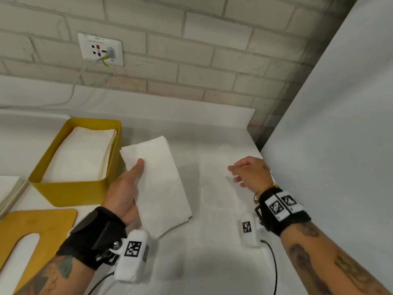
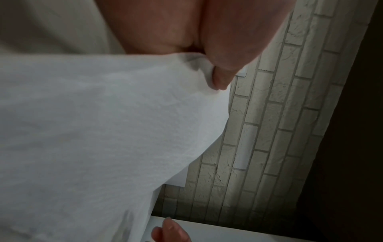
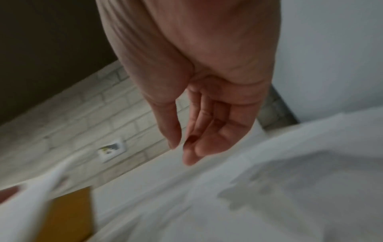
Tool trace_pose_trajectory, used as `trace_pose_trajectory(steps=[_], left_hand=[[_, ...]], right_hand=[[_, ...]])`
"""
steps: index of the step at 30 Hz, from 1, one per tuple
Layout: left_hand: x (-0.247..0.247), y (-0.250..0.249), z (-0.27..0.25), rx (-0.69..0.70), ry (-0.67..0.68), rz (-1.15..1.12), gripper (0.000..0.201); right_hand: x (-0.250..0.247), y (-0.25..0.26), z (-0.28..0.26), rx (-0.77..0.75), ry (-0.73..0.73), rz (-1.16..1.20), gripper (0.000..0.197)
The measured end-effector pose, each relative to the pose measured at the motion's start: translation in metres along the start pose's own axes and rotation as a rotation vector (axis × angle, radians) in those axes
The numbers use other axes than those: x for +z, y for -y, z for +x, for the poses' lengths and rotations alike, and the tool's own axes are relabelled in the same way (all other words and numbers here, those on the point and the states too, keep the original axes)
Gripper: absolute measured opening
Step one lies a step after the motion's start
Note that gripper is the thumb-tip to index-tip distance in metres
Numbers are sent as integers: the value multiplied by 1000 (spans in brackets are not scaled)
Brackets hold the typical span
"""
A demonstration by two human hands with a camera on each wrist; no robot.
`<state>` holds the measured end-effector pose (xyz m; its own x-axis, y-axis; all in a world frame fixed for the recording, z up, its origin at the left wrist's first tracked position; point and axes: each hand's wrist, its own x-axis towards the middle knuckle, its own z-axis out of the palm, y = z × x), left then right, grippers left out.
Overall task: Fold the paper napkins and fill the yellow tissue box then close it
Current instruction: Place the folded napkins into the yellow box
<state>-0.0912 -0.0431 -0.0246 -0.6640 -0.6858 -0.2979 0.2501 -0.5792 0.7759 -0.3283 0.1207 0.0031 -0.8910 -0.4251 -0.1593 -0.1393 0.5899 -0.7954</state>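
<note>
My guess, indoor work corner: white counter [image 1: 212,241], pale brick wall [image 1: 212,39], wall socket [image 1: 100,49] with plugged cable [image 1: 78,79].

A white table [image 1: 212,252] runs up to the brick wall. On it at the left stands the open yellow tissue box [image 1: 70,192], with white napkins stacked inside. Just in front of the box lies its yellow lid [image 1: 42,222] (flat, with a long slot cut in it). Toward the right an unfolded napkin [image 1: 217,177] lies spread on the tabletop, hard to tell from the white surface.
</note>
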Motion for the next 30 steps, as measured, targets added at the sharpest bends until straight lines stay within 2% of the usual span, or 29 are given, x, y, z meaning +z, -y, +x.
trace_pose_trajectory(steps=[3,5,6,8,12,16,19,23,25,30], left_hand=[[1,4,-5,-26,-5,-8,27],[-1,4,-8,-40,-16,-9,29],[-3,3,-8,-42,-22,-8,30],[-7,1,-9,-37,-28,-5,30],[-9,-3,-10,-8,-58,4,25],[-6,-2,-10,-13,-54,13,24],[-2,1,-10,-20,-48,23,25],[-1,2,-9,-27,-44,31,24],[-1,1,-9,-23,-45,34,23],[-1,1,-9,-25,-40,28,26]], right_hand=[[-9,-12,42,70,-23,-255,22],[-12,-17,54,149,-23,-481,50],[-14,-21,56,198,-36,-514,63],[-18,-32,59,276,-47,-525,77],[-20,-49,64,356,-22,-593,91],[-21,-55,67,399,-47,-518,96],[-19,-59,67,401,-58,-447,92],[-25,-60,67,306,-120,-319,76],[-30,-55,62,268,-130,-229,61],[-50,-49,64,113,-168,-202,21]])
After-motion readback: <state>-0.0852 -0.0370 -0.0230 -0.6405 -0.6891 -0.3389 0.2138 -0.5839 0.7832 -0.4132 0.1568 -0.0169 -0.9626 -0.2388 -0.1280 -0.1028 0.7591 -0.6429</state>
